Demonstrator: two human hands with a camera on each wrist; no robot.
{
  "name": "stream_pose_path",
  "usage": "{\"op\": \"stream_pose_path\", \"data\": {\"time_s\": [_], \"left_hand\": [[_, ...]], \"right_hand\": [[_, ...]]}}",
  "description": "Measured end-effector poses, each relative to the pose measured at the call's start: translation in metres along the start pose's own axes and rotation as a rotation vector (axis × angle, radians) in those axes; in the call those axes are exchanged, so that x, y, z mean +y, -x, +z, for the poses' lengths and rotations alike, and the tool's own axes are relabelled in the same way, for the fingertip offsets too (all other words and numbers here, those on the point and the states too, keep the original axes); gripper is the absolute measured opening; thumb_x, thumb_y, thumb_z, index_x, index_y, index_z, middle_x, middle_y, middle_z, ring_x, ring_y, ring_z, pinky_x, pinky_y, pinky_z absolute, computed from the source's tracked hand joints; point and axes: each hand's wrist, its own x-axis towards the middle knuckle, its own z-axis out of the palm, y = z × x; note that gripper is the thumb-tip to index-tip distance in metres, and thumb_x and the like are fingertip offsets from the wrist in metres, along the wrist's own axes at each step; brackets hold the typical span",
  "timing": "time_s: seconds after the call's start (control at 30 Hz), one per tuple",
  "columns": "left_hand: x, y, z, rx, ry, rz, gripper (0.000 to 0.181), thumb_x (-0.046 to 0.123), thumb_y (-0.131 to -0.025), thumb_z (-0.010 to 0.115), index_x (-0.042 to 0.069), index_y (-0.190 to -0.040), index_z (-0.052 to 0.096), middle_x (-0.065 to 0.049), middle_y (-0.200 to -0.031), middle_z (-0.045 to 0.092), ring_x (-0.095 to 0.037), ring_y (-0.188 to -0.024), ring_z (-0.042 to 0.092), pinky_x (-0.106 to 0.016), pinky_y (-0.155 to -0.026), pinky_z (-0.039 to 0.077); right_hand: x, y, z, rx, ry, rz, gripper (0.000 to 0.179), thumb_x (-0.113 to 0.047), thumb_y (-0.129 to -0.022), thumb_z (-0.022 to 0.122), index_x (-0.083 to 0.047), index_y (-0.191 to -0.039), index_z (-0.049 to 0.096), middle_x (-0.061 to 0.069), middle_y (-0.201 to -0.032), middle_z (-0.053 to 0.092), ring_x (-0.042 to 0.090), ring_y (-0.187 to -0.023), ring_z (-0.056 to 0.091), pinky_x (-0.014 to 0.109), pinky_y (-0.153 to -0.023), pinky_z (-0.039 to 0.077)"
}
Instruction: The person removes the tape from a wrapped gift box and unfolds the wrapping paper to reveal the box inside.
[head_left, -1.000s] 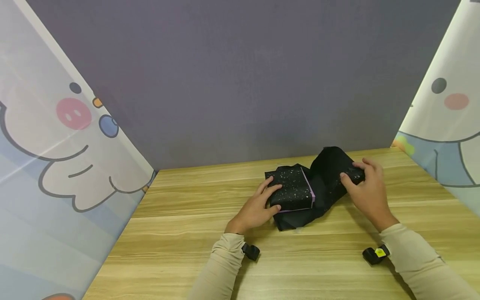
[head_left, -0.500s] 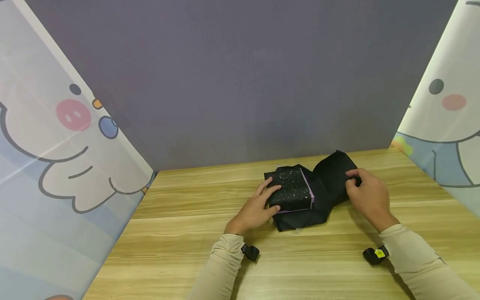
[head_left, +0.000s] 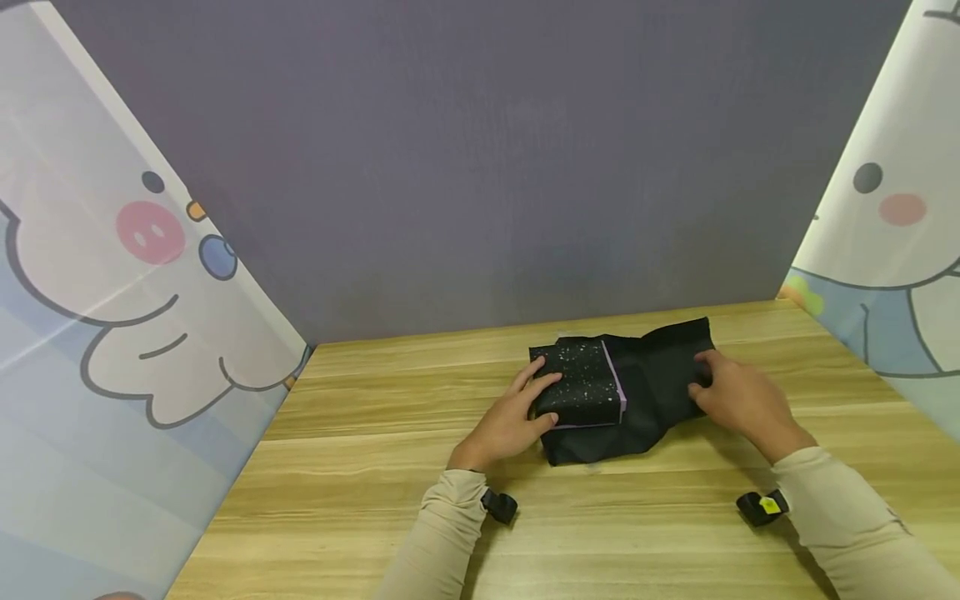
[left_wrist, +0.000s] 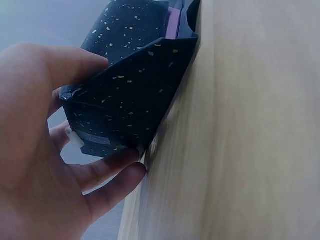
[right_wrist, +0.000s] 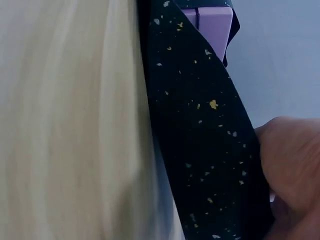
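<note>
A purple box is partly covered by black wrapping paper flecked with white and gold. The paper is folded over the box's left part, and its plain dark inner side stretches flat to the right. My left hand grips the wrapped left end, thumb on the near edge and fingers spread over the top and far side. In the left wrist view, a strip of clear tape shows on the folded end. With thumb and fingers my right hand pinches the paper's right edge, slightly above the table.
Everything lies on a wood-grain table. A grey panel rises along its back edge. Cartoon-printed sheets stand at the left and right sides. Each wrist carries a small black camera.
The paper's right flap has gone from curled and raised to spread out flatter, its far corner swinging right. My right hand has shifted slightly right and down. My left hand stays on the box.
</note>
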Motion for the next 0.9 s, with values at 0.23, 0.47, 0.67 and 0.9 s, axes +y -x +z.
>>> {"op": "stream_pose_path", "data": {"time_s": [0.23,0.47,0.67,0.9], "left_hand": [[0.001,0.002,0.000,0.001,0.014,-0.004,0.059,0.032,-0.102,0.059,0.035,-0.156,0.036,0.013,-0.166,0.008,-0.025,-0.142,0.038,-0.046,-0.102,0.045],[0.001,0.001,-0.001,-0.001,0.007,0.005,0.059,0.031,-0.102,0.060,0.033,-0.156,0.036,0.014,-0.166,0.009,-0.025,-0.143,0.037,-0.046,-0.103,0.044],[0.000,-0.001,-0.001,-0.001,0.009,0.010,0.059,0.032,-0.102,0.060,0.033,-0.155,0.037,0.013,-0.166,0.009,-0.024,-0.143,0.037,-0.046,-0.103,0.044],[-0.001,-0.001,0.000,0.002,0.020,0.008,0.059,0.031,-0.101,0.060,0.033,-0.155,0.038,0.014,-0.166,0.010,-0.024,-0.144,0.036,-0.046,-0.104,0.043]], "right_hand": [[0.001,-0.001,0.001,-0.041,0.041,-0.029,0.054,-0.025,-0.089,0.072,0.008,-0.128,0.056,0.030,-0.111,0.066,0.053,-0.091,0.063,0.061,-0.068,0.049],[0.004,0.002,0.003,-0.120,0.105,-0.047,0.065,-0.030,-0.084,0.079,0.007,-0.132,0.055,0.037,-0.111,0.063,0.054,-0.091,0.063,0.059,-0.060,0.051],[0.001,0.003,0.005,-0.171,0.179,-0.094,0.070,-0.032,-0.083,0.081,0.007,-0.134,0.054,0.033,-0.118,0.063,0.052,-0.099,0.062,0.061,-0.067,0.052],[-0.006,0.005,0.011,-0.168,0.216,-0.138,0.073,-0.037,-0.084,0.080,0.008,-0.135,0.055,0.035,-0.119,0.059,0.053,-0.104,0.059,0.063,-0.076,0.050]]}}
